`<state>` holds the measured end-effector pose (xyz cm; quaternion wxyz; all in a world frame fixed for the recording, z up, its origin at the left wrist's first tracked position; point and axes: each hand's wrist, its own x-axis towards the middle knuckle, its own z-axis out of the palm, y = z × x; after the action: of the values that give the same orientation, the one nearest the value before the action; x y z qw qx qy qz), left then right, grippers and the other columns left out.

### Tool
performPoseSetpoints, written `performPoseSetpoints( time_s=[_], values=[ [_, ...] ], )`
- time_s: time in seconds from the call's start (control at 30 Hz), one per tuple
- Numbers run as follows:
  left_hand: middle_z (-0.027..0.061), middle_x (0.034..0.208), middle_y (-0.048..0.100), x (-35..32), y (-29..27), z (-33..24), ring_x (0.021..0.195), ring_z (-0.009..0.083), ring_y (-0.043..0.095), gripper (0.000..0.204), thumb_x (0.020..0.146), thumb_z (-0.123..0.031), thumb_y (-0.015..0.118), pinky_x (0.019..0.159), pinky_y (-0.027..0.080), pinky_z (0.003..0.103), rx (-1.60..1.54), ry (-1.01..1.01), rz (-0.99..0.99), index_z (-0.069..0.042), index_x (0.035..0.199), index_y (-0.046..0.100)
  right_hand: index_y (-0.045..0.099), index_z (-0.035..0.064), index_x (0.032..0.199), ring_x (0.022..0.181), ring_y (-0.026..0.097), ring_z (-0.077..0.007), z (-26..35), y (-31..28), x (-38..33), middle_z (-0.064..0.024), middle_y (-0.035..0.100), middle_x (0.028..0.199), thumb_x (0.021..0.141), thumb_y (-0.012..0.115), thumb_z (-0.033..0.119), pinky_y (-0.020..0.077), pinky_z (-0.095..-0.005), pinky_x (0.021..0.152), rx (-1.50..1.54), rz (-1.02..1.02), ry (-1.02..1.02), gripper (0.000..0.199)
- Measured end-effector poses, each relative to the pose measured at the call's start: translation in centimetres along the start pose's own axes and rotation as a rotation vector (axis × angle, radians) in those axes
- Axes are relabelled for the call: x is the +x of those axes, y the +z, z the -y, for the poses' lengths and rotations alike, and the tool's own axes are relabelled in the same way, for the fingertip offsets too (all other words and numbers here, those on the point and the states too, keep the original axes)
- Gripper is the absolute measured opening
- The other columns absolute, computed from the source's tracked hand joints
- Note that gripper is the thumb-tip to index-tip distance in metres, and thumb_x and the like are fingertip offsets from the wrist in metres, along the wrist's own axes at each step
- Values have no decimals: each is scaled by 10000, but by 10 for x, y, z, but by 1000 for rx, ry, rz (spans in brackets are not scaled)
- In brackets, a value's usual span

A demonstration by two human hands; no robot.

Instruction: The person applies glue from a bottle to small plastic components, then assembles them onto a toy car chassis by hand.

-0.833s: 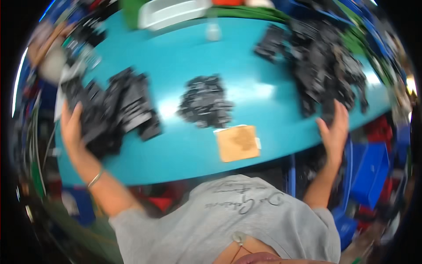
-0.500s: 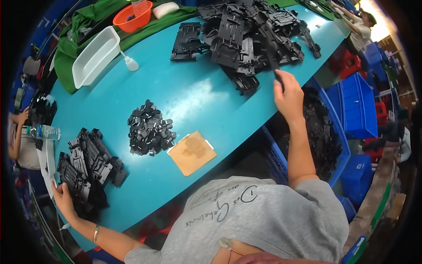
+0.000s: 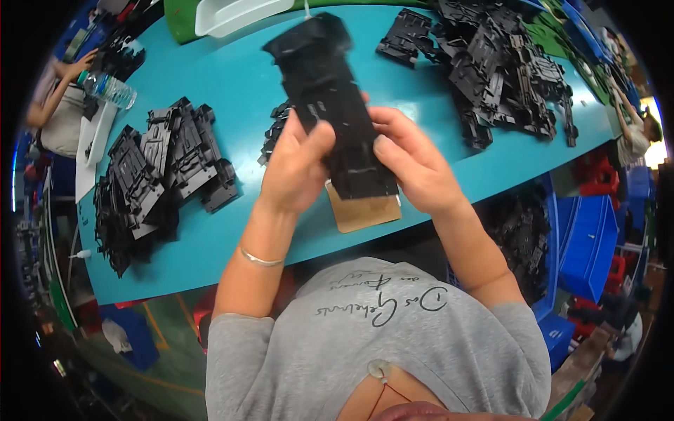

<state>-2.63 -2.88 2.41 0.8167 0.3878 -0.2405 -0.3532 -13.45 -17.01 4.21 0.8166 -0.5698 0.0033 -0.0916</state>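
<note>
In front of my chest I hold a long black moulded plastic chassis part [image 3: 344, 130], tilted, its far end a little blurred. My left hand [image 3: 291, 165] grips its left edge, thumb on top. My right hand [image 3: 418, 165] is closed on the right edge near the lower end. Below the part lies a tan square pad [image 3: 368, 214], partly covered by it. A pile of small black pieces [image 3: 275, 133] shows only at its left side, the rest hidden behind my hand and the part.
Several similar chassis parts [image 3: 158, 172] are stacked at the table's left. A bigger heap of them [image 3: 491, 70] covers the far right. A white tray [image 3: 242, 14] sits at the back, a water bottle [image 3: 109, 89] far left. Blue crates [image 3: 588, 245] stand right of the table; other people work beyond.
My right hand has come from the right heap to the middle, bringing the chassis part. My left hand has left the left stack and now grips the part too. The view has shifted.
</note>
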Motion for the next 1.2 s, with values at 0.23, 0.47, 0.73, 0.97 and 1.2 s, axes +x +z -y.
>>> performPoseSetpoints(
  time_s=[0.23,0.47,0.73,0.97,1.2],
  values=[
    [199,1355,482,4,-52,-28,1183,356,542,536,1005,-371,420,974,497,504,-232,67,-105,-15,1397,335,682,35,1037,831,633,-192,-27,-36,45,-98,650,937,837,659,88,507,-307,752,-1028,-10,34,208],
    [293,1327,482,0,-70,-13,1061,343,615,683,964,-512,429,885,548,458,-396,53,-44,23,1383,359,665,32,885,670,592,-177,-38,-33,56,-84,626,828,788,690,58,480,-307,638,-1207,78,80,104],
    [300,1322,480,-2,-76,-8,1093,347,600,703,967,-525,409,890,545,463,-476,31,-20,48,1373,358,654,-4,922,699,603,-70,-24,-46,22,-11,636,763,865,670,52,511,-206,641,-484,-77,416,81],
    [304,1328,472,0,-76,-6,1121,350,588,701,975,-519,388,885,552,455,-467,30,32,61,1369,368,658,53,873,675,624,-198,-31,-30,-17,-86,640,771,801,647,19,490,-298,605,-984,66,3,81],
    [296,1312,489,-3,-70,-5,1104,339,596,689,978,-519,377,871,561,450,-422,32,20,51,1365,378,625,72,809,725,567,-235,-42,-25,-31,-36,592,813,731,688,36,431,-350,653,-1288,151,-313,107]
  ],
)
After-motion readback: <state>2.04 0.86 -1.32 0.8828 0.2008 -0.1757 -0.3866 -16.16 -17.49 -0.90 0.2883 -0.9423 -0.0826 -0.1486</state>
